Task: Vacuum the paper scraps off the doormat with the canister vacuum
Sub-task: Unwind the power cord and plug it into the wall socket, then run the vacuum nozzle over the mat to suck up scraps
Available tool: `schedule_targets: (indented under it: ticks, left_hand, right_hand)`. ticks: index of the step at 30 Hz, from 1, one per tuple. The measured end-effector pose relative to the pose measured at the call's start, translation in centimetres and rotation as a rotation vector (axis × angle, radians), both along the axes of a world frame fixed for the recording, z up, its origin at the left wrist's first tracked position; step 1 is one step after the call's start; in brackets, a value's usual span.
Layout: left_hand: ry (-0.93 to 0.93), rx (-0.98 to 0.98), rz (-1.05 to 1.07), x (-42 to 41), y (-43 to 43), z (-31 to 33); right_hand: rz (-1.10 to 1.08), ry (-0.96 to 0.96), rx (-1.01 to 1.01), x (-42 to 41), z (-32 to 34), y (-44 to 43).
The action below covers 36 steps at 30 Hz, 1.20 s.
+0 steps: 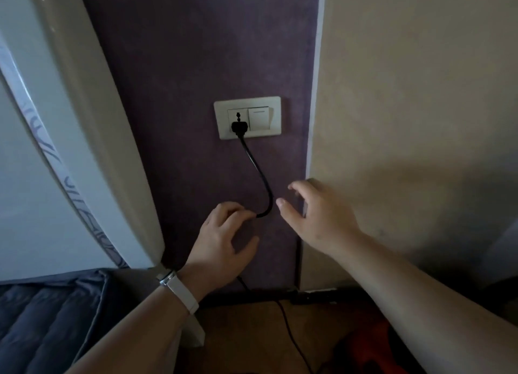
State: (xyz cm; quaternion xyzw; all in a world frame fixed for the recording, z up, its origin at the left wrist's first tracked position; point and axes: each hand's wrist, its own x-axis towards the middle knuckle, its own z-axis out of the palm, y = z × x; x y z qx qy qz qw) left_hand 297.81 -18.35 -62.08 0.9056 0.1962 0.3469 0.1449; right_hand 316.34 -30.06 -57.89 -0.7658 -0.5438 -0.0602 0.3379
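Observation:
A black plug (239,127) sits in the white wall socket plate (276,116) on the purple wall. Its black power cord (262,174) curves down from the plug to my left hand (224,239), whose fingertips pinch the cord below the socket. From under that hand the cord runs down to the floor (291,337). My right hand (316,214) hovers open just right of the cord, fingers spread, touching nothing. A red and black shape (364,351) at the bottom, partly behind my right forearm, may be the canister vacuum. The doormat and paper scraps are out of view.
A white rounded appliance or door (70,121) fills the left side. Dark blue quilted fabric (47,317) lies at the lower left. A beige wall (420,93) meets the purple one at a white trim strip. A black baseboard runs along the wooden floor.

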Motion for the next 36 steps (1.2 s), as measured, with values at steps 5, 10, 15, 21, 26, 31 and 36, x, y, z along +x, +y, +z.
schedule_targets:
  ticks: [5, 10, 15, 21, 26, 31, 36]
  left_hand:
    - [0.185, 0.031, -0.147, 2.2, -3.1, -1.9]
    - [0.490, 0.039, -0.295, 6.8, -7.1, -4.6]
    - [0.670, 0.154, -0.472, 12.8, -11.6, -7.5]
    - [0.780, 0.255, -0.683, 19.1, -17.6, -12.0]
    - [0.809, 0.358, -0.866, 22.4, -22.6, -14.8]
    - [0.737, 0.462, -1.022, 24.3, -27.2, -16.7]
    - [0.601, 0.459, -1.150, 26.2, -33.3, -18.0]
  right_hand:
    - [-0.063, -0.021, -0.312, 1.9, -5.1, -7.1]
    - [-0.112, -0.044, -0.460, 3.7, -9.9, -14.2]
    - [-0.219, 0.003, -0.588, 5.5, -13.2, -21.3]
    - [-0.352, 0.079, -0.735, 6.5, -17.9, -29.8]
    - [-0.406, 0.167, -0.871, 4.6, -22.3, -35.4]
    - [-0.465, 0.143, -0.969, 2.6, -25.0, -39.3]
    - [-0.627, 0.190, -0.958, 0.7, -26.3, -43.3]
